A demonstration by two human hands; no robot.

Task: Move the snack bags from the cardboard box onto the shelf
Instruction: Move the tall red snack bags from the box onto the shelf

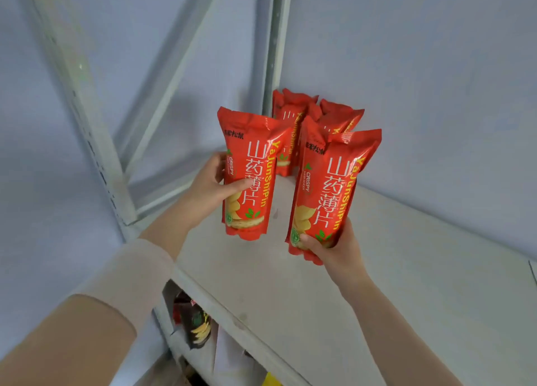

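Left hand (213, 182) clasps left bag (247, 164), right hand (331, 247) right bag (325, 188); I want both upright beyond fingertips (beside shelved bags (290, 124)).

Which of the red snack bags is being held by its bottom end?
The right bag, nearest the camera; the left bag is held round its middle, the other bags stand on the shelf.

Storeroom: bare metal shelf (377, 269), stocked snack bags (293, 129).
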